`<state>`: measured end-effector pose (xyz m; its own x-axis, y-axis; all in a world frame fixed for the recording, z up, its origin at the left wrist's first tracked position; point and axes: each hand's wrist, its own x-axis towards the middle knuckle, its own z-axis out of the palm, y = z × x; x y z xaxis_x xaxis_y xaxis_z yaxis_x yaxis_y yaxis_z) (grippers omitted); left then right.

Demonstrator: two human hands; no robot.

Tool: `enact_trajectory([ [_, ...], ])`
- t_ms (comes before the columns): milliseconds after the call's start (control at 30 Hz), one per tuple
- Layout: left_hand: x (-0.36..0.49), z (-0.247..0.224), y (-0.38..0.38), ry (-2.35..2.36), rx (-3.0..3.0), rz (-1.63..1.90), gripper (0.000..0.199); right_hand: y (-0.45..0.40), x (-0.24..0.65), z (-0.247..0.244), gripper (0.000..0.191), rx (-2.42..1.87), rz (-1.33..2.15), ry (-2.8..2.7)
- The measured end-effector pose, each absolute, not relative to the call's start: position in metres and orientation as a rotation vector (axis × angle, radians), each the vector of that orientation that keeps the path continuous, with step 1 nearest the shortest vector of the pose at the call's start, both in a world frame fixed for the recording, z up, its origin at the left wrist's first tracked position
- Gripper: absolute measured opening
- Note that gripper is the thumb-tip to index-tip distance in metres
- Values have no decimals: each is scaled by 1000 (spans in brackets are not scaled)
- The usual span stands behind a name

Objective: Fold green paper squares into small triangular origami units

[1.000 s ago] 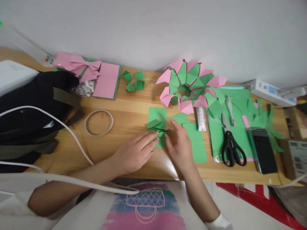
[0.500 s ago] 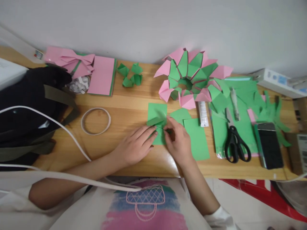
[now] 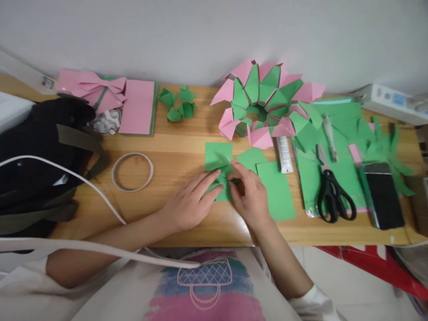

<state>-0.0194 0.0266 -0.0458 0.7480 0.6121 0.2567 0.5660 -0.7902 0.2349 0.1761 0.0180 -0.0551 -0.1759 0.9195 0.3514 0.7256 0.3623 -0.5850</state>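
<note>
A green paper sheet [image 3: 218, 153] lies on the table in front of me, with a folded part across its middle. My left hand [image 3: 193, 199] rests on it, fingers stretched out, tips pressing near the fold. On the right side, my right hand [image 3: 250, 191] pinches the folded part between thumb and fingers, which partly cover it. Just beyond that hand are a green sheet [image 3: 277, 189] and a smaller green piece [image 3: 251, 158]. Behind them stands a ring of folded pink and green paper petals [image 3: 259, 87].
Left of my hands are a tape roll [image 3: 133, 172], small folded green pieces [image 3: 174, 115], a pink paper stack [image 3: 137, 107] and a black bag [image 3: 43, 147]. A glue tube [image 3: 284, 154], black-handled scissors [image 3: 334, 200] and a phone [image 3: 383, 196] lie right. A white cable [image 3: 96, 187] crosses the left side.
The raised green flap under my left fingertips now lies flatter. My left fingers have moved slightly right and up over the fold. My right hand keeps its pinch. The view has shifted slightly.
</note>
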Motion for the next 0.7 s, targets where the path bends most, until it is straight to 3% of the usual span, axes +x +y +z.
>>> enact_trajectory([
  [700, -19, -47, 31, 957, 2744, 458, 38, 6, 183, -44, 62, -1414, 332, -1947],
])
